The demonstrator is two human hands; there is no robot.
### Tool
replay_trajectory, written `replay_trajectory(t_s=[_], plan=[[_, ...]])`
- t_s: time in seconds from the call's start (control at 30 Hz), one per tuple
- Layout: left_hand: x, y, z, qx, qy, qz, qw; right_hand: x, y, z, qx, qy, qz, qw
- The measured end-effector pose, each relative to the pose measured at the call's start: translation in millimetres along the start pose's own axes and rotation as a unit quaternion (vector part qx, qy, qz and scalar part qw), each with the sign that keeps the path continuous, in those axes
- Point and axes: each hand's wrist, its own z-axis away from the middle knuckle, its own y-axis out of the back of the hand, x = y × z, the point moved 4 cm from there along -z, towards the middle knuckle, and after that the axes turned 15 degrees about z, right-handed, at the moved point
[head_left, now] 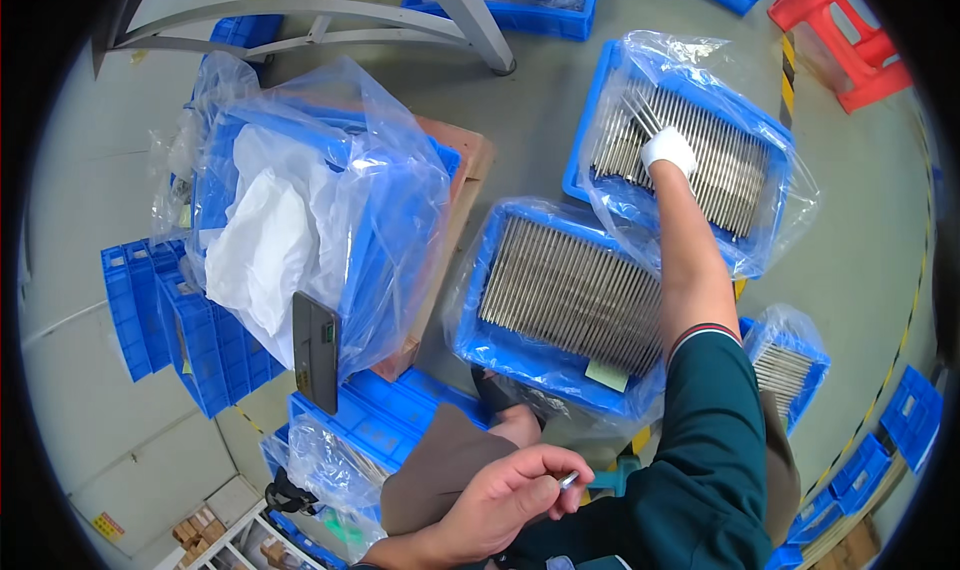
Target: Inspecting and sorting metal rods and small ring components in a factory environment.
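Nearest: bare left hand (530, 485) over the lap, fingers curled, thumb and index pinching a small silver metal piece (568, 480). Piece points away from the body and to the right. Only its end shows, so it may be a rod seen nearly end-on; can't call the length.

Next out: blue rectangular plastic near bin (500, 342), clear film liner, with a row of slim silver metal rods (560, 290). Long axis runs the bin's short way, near long edge to far long edge. Pale yellow paper slip (606, 375) at the near long edge, toward the right corner. Right forearm crosses above the bin's right end.

Farther, ahead-right: blue rectangular plastic far bin (577, 165), also film-lined, its own rod row (735, 155) lying the bin's short way too. White-gloved right hand (670, 152) is around mid-bin, gripping a few loose silver metal rods (641, 113). Those stick out of the glove toward the far left corner, skewed to the row, clearly not parallel.

Key relation: right hand is right at the far row; left is well apart, near bin between. From the left hand, the gripped rods lie ahead and right.
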Motion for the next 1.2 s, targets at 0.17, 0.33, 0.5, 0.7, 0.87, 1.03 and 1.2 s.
replay_trajectory(t_s=[0.17,0.33,0.5,0.7,0.87,1.03,1.2], plan=[[-7,-3,0,-0.027,0.015,0.012,0.999,53,-54,-46,-0.287,-0.008,-0.421,0.860],[-13,-6,4,-0.038,0.010,0.014,0.999,63,-61,-3,-0.264,-0.003,-0.612,0.746],[-25,-4,10,-0.059,0.001,0.013,0.998,63,-71,38,-0.311,0.038,-0.548,0.776],[-33,-6,14,-0.074,0.002,0.009,0.997,70,-62,40,-0.324,0.038,-0.587,0.741],[-37,-3,21,-0.058,0.008,0.016,0.998,65,-58,35,-0.295,0.053,-0.644,0.704],[-39,-1,25,-0.053,0.012,0.003,0.999,53,-65,7,-0.234,-0.025,-0.631,0.739],[-44,1,29,-0.029,0.011,-0.029,0.999,48,-76,-11,-0.239,-0.074,-0.635,0.731]])
